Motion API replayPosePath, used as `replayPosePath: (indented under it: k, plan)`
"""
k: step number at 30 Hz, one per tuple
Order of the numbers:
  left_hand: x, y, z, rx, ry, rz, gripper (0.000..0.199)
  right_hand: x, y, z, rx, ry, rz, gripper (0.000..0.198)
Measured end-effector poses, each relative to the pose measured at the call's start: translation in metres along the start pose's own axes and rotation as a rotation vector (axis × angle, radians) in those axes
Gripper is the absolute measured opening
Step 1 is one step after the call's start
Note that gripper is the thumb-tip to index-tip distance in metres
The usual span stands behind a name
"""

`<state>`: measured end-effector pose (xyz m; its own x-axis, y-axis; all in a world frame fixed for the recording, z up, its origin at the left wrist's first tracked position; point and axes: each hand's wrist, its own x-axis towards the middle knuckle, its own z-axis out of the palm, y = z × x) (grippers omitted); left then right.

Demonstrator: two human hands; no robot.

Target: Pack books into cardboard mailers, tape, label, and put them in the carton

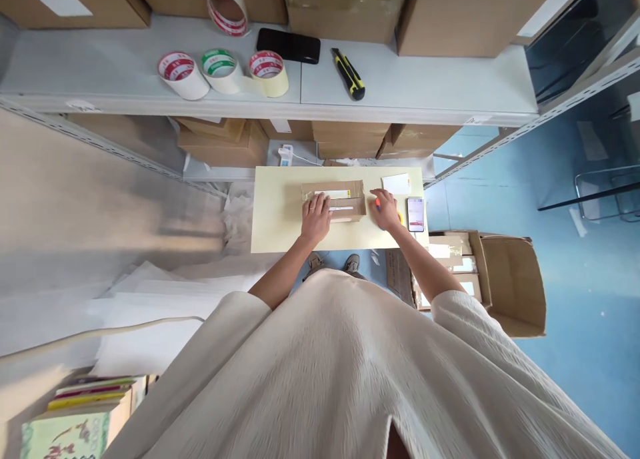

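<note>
A small cardboard box [357,208] lies on the pale yellow tabletop [275,232], with clear tape and white labels on its upper side. My left hand [315,218] rests on the box's left part, its fingers laid flat over the top. Just beyond the right end of the box, my right hand [385,210] has its fingers curled round a small tool with red and blue parts. Most of that tool is hidden under the hand, so its kind is unclear. Something yellow [400,217] shows beside the right hand.
White paper [396,184] and a lit phone [415,214] lie at the table's right. On the shelf [125,59] above are tape rolls [219,71], a dark phone [289,45], a box cutter [349,74] and cartons [345,9]. An open carton [515,282] holding boxes stands right.
</note>
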<state>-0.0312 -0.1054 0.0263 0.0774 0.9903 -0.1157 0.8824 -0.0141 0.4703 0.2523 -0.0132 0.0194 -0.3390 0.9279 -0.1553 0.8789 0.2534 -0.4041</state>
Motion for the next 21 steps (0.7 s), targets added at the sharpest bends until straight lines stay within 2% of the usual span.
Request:
replayPosePath:
  k: [3,5,7,10,16,21]
  plan:
    - [0.0,-0.004,0.006,-0.005,0.042,0.007,0.072,-0.01,0.039,0.005,0.065,0.024,0.233,0.056]
    - [0.001,-0.007,0.01,-0.012,0.057,0.014,0.074,-0.02,0.06,0.009,0.062,-0.03,0.352,0.051]
    - [0.002,-0.009,0.012,-0.023,0.063,0.016,0.075,-0.029,0.07,0.014,0.043,-0.1,0.414,0.045]
    - [0.002,-0.011,0.014,-0.041,0.067,0.011,0.076,-0.037,0.07,0.023,-0.014,-0.149,0.421,0.042]
    - [0.005,-0.015,0.013,-0.059,0.065,0.011,0.075,-0.036,0.05,0.035,-0.111,-0.182,0.331,0.043]
    - [0.007,-0.018,0.013,-0.071,0.073,0.028,0.074,-0.037,0.049,0.027,-0.059,-0.234,0.413,0.034]
